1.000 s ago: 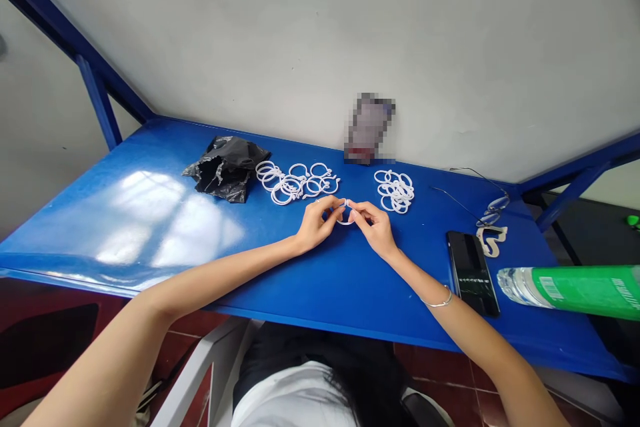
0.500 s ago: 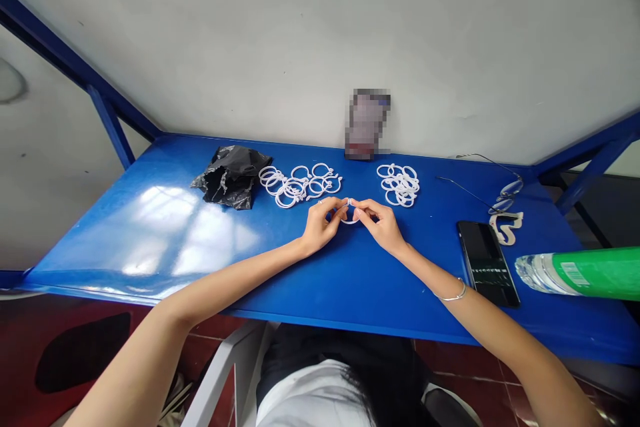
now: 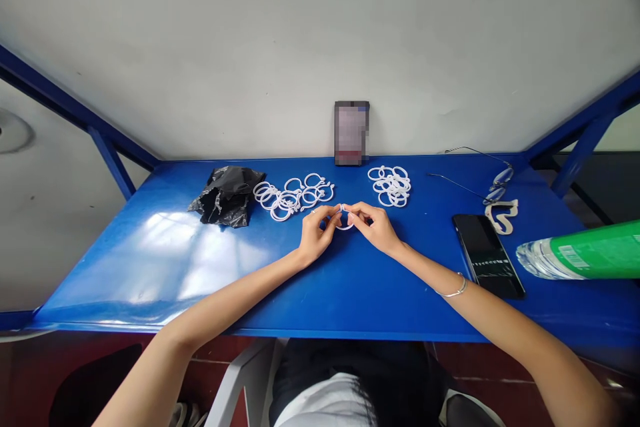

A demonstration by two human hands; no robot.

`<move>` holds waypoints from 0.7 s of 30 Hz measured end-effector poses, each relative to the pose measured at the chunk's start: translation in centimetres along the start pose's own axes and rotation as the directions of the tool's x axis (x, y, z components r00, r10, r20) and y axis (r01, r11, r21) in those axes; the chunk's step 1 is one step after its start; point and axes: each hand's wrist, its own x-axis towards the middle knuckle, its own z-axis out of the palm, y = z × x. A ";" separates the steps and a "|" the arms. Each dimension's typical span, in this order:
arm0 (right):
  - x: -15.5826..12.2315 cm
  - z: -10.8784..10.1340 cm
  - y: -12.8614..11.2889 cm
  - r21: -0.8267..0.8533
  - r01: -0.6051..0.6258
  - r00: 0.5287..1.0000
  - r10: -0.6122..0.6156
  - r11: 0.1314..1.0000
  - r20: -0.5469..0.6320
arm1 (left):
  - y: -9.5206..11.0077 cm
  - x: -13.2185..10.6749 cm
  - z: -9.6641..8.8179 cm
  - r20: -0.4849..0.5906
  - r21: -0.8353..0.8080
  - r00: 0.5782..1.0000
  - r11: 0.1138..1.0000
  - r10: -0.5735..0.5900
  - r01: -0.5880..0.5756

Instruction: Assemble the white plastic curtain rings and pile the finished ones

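Between my two hands is a white plastic ring (image 3: 345,227), its curved lower side showing below my fingertips. My left hand (image 3: 319,233) is closed in a pinch on the ring's left side near its top. From the right, my right hand (image 3: 374,227) pinches the same ring, fingertips close to the left ones. My fingers partly hide the ends at the top, so I cannot tell whether they are joined. Beyond my left hand lies a loose spread of white rings (image 3: 287,199). A tighter pile of white rings (image 3: 391,185) lies beyond my right hand.
A crumpled black plastic bag (image 3: 227,195) lies at the left of the blue table (image 3: 300,300). A phone (image 3: 351,133) leans on the wall. To the right are eyeglasses (image 3: 500,180), a white curved piece (image 3: 501,215), a dark phone (image 3: 487,255) and a green-labelled bottle (image 3: 590,252).
The head view has shifted and levelled slightly, so the table sits differently in the picture. Both hands stay pinched on the ring, with hardly any visible movement.
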 end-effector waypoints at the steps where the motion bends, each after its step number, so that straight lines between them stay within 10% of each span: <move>1: 0.0 0.0 0.0 -0.003 0.000 1.000 0.000 1.000 0.002 | 0.0 0.0 0.0 -0.002 0.001 1.000 1.000 0.000 0.000; 21: 0.1 -0.1 -0.2 -0.022 0.019 1.000 -0.018 1.000 0.014 | -0.2 -0.1 0.1 -0.032 -0.011 0.999 1.000 0.020 -0.020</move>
